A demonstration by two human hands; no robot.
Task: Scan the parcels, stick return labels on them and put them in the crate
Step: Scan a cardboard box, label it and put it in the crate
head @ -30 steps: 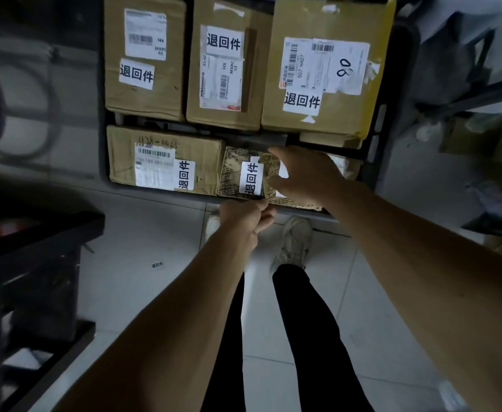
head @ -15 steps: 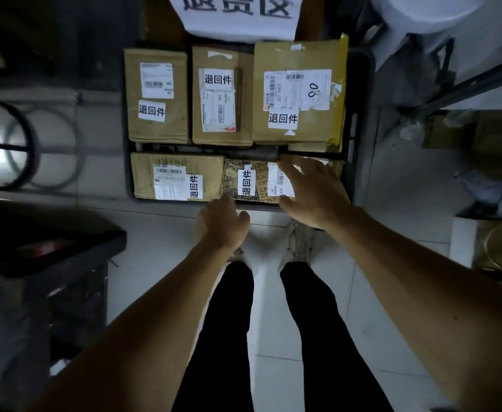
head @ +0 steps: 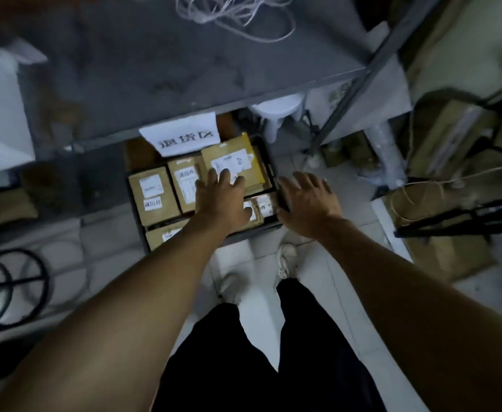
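Holding nothing: left hand [head: 223,200], fingers spread, over parcels [head: 154,194] packed in crate [head: 269,168] on floor. Right hand [head: 307,203], likewise spread and empty, at crate's right rim; left hand nearer parcels.

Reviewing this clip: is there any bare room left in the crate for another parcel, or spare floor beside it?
The crate looks packed: cardboard parcels cover its visible floor, and the left hand hides part of it. The right hand hovers open by its right rim. Bare patches: tiled floor right of the crate, and floor between the crate and the shoes.
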